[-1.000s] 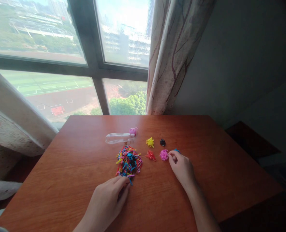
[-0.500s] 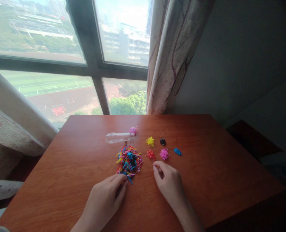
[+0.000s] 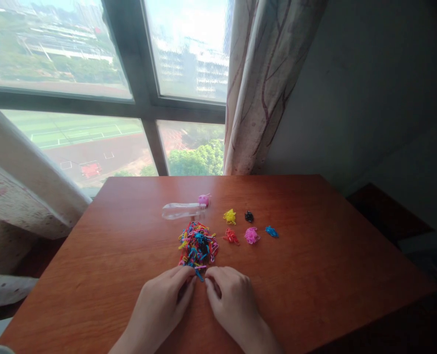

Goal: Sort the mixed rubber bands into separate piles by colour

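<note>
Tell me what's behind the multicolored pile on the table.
Beyond the multicolored pile, a clear container lies on its side, with a small pink object by its right end. The pile hides anything directly under or tucked close behind it.

Looks like a room at home, going by patterned curtains (image 3: 264, 93), tall window (image 3: 146, 105) and wooden bench (image 3: 321, 255).

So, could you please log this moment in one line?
left hand: at multicolour loop pile; right hand: at pile; clear bottle: on side
</note>
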Action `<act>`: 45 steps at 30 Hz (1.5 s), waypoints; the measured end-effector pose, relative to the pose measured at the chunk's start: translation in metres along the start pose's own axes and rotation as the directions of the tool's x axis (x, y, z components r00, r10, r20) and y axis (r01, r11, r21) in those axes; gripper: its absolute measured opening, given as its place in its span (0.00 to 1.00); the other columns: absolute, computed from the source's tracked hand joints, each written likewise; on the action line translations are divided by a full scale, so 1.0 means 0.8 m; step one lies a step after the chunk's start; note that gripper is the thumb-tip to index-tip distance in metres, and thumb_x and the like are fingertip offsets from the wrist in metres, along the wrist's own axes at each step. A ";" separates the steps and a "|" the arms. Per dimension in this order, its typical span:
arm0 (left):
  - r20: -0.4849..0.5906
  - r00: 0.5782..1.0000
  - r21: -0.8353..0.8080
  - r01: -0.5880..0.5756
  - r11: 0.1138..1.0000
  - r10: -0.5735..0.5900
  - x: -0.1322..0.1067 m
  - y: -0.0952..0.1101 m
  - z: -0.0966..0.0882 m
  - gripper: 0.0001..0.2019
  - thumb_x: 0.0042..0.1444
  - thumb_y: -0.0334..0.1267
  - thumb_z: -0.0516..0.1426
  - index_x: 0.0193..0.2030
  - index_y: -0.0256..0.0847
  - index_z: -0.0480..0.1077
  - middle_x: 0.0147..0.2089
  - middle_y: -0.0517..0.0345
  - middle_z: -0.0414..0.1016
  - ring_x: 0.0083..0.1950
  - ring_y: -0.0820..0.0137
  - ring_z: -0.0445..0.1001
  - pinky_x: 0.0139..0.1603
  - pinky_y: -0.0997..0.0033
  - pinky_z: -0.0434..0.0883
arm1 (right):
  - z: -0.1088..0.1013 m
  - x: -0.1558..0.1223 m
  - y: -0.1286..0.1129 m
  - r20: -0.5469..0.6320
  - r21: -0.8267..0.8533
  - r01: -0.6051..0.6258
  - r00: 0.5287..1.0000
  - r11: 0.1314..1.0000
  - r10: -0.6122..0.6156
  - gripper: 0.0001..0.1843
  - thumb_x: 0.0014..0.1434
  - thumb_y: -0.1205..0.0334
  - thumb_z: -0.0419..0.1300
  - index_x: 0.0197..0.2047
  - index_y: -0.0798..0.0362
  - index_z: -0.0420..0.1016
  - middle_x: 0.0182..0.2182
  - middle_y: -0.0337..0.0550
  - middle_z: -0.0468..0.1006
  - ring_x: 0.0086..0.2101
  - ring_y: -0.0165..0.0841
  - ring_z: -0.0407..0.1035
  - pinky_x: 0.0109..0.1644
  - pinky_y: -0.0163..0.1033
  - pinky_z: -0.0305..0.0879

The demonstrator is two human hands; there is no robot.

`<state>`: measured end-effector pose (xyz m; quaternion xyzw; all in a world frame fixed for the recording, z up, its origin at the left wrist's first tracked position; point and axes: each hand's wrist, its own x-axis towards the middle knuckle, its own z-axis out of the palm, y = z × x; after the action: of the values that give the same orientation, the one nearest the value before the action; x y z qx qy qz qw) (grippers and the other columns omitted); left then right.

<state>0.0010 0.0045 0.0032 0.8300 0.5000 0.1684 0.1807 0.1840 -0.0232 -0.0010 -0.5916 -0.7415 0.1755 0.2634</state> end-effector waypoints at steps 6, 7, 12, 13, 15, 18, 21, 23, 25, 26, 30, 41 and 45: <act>0.014 1.000 0.009 0.010 1.000 -0.010 -0.001 0.001 0.001 0.08 0.63 0.35 0.51 0.38 0.46 0.71 0.37 0.60 0.80 0.37 0.68 0.79 0.36 0.74 0.71 | 0.001 0.001 -0.009 0.000 0.013 -0.019 1.000 1.000 0.019 0.04 0.59 0.68 0.59 0.35 0.48 0.71 0.29 0.35 0.77 0.31 0.31 0.70 0.34 0.35 0.53; 0.017 1.000 0.008 0.009 1.000 -0.009 -0.001 0.001 0.001 0.08 0.63 0.35 0.51 0.38 0.46 0.71 0.37 0.60 0.80 0.37 0.67 0.79 0.37 0.73 0.71 | 0.003 0.002 -0.011 0.003 0.008 -0.013 1.000 1.000 0.013 0.05 0.59 0.68 0.59 0.35 0.48 0.71 0.29 0.35 0.77 0.31 0.32 0.70 0.34 0.35 0.53; 0.000 1.000 -0.003 -0.003 1.000 0.003 0.001 -0.001 0.001 0.08 0.64 0.35 0.51 0.39 0.46 0.71 0.38 0.61 0.80 0.38 0.68 0.80 0.37 0.73 0.72 | 0.009 0.002 -0.011 -0.014 0.002 0.016 1.000 1.000 -0.016 0.07 0.59 0.71 0.57 0.34 0.48 0.71 0.30 0.36 0.78 0.32 0.32 0.70 0.35 0.34 0.54; -0.013 1.000 -0.004 -0.007 1.000 0.007 0.001 -0.002 0.001 0.08 0.64 0.36 0.50 0.39 0.46 0.71 0.38 0.61 0.80 0.37 0.68 0.80 0.37 0.73 0.72 | 0.010 0.001 -0.011 -0.027 0.011 0.016 1.000 1.000 -0.016 0.07 0.59 0.71 0.57 0.34 0.49 0.71 0.30 0.36 0.78 0.32 0.32 0.70 0.34 0.34 0.53; -0.037 0.999 -0.003 -0.011 1.000 0.011 0.001 -0.003 0.001 0.08 0.64 0.36 0.50 0.40 0.47 0.71 0.38 0.61 0.80 0.37 0.69 0.80 0.37 0.74 0.72 | 0.009 -0.001 -0.008 -0.051 0.031 0.013 0.999 0.999 -0.011 0.08 0.58 0.72 0.57 0.33 0.49 0.71 0.29 0.36 0.77 0.30 0.31 0.70 0.34 0.34 0.53; -0.049 0.999 0.000 -0.011 1.000 0.011 0.000 -0.003 0.001 0.08 0.64 0.37 0.51 0.41 0.48 0.71 0.39 0.61 0.81 0.37 0.69 0.80 0.36 0.74 0.72 | 0.009 -0.005 -0.003 -0.085 0.070 -0.004 0.996 0.998 0.010 0.08 0.59 0.71 0.56 0.32 0.49 0.70 0.27 0.35 0.76 0.28 0.30 0.69 0.33 0.34 0.52; -0.045 0.999 -0.009 -0.010 1.000 0.009 0.000 -0.002 0.000 0.08 0.64 0.37 0.51 0.42 0.48 0.72 0.40 0.62 0.81 0.38 0.68 0.81 0.37 0.74 0.72 | 0.008 -0.008 0.002 -0.111 0.118 -0.019 0.993 0.993 0.032 0.07 0.60 0.70 0.55 0.34 0.49 0.71 0.27 0.35 0.76 0.28 0.30 0.69 0.33 0.35 0.53; -0.032 0.999 -0.017 -0.007 1.000 0.007 0.000 -0.001 0.000 0.09 0.64 0.37 0.51 0.42 0.48 0.72 0.41 0.62 0.81 0.39 0.68 0.81 0.38 0.74 0.72 | 0.007 -0.010 0.005 -0.121 0.150 -0.029 0.992 0.988 0.047 0.07 0.61 0.68 0.55 0.35 0.49 0.72 0.28 0.35 0.77 0.28 0.31 0.69 0.34 0.34 0.54; -0.014 1.000 -0.023 -0.005 1.000 0.005 0.000 0.000 -0.001 0.09 0.64 0.37 0.50 0.43 0.49 0.72 0.41 0.62 0.81 0.40 0.68 0.81 0.38 0.73 0.73 | 0.005 -0.011 0.009 -0.128 0.171 -0.047 0.989 0.984 0.069 0.07 0.62 0.67 0.55 0.35 0.49 0.73 0.27 0.35 0.76 0.28 0.31 0.70 0.34 0.34 0.55; -0.005 1.000 -0.023 -0.003 1.000 0.002 -0.001 0.000 0.000 0.09 0.64 0.37 0.50 0.43 0.49 0.72 0.42 0.62 0.81 0.40 0.68 0.81 0.38 0.73 0.73 | 0.002 -0.011 0.012 -0.131 0.178 -0.059 0.988 0.982 0.083 0.07 0.62 0.67 0.55 0.35 0.49 0.73 0.27 0.36 0.76 0.28 0.31 0.70 0.34 0.34 0.56; 0.008 1.000 -0.016 0.008 1.000 -0.008 -0.004 -0.003 0.002 0.09 0.65 0.38 0.50 0.44 0.49 0.72 0.42 0.63 0.81 0.40 0.68 0.81 0.38 0.72 0.73 | -0.019 -0.011 0.041 -0.193 0.193 -0.111 0.970 0.975 0.148 0.09 0.65 0.62 0.53 0.36 0.49 0.75 0.26 0.37 0.75 0.25 0.30 0.69 0.31 0.32 0.58; 0.007 1.000 -0.016 -0.008 1.000 0.008 -0.001 -0.004 0.003 0.10 0.65 0.38 0.49 0.43 0.49 0.72 0.43 0.62 0.82 0.40 0.68 0.81 0.38 0.74 0.73 | -0.108 0.012 0.183 -0.446 -0.091 -0.333 0.856 0.939 0.261 0.18 0.62 0.48 0.53 0.35 0.51 0.77 0.22 0.39 0.73 0.23 0.32 0.69 0.30 0.34 0.58; -0.002 1.000 -0.022 -0.021 1.000 0.021 0.000 -0.005 0.004 0.10 0.65 0.38 0.49 0.44 0.50 0.71 0.43 0.62 0.82 0.40 0.69 0.81 0.38 0.74 0.73 | -0.109 0.024 0.194 -0.436 -0.120 -0.339 0.863 0.933 0.257 0.19 0.62 0.48 0.52 0.35 0.51 0.78 0.23 0.40 0.74 0.24 0.33 0.69 0.30 0.35 0.58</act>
<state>-0.0008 0.0056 -0.0012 0.8329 0.4897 0.1766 0.1877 0.3546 0.0279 -0.0167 -0.7457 -0.5814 0.0128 0.3251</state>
